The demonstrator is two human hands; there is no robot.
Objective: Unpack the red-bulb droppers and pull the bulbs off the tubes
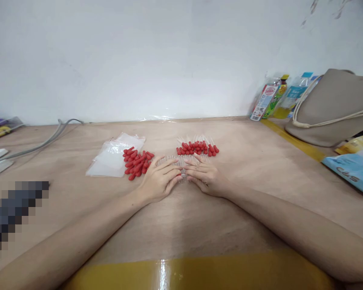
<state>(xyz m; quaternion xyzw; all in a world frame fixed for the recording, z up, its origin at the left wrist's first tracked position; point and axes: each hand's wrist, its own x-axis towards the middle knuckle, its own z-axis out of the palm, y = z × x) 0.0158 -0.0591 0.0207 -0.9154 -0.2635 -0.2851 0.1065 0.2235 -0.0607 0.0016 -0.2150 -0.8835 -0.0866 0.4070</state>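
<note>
My left hand [161, 179] is closed in a pinch, with a bit of a red rubber bulb [179, 175] showing at its fingertips. Close against it, my right hand [206, 175] pinches a clear dropper tube [184, 175], whose end meets the bulb. Fingers partly cover both pieces. Just behind the hands lies a row of clear tubes [172, 158]. Loose red bulbs [136, 163] are heaped beside my left hand. Beyond my right hand rest several droppers with red bulbs fitted [196, 148], their clear tips pointing toward the wall.
Clear zip bags [109, 159] lie left of the bulb heap. A grey cable [45, 143] and a pixelated dark object [12, 213] are at the left. On the right stand bottles [295, 96], a drink carton [263, 102], a grey-beige bag [332, 106] and a blue pack [347, 173].
</note>
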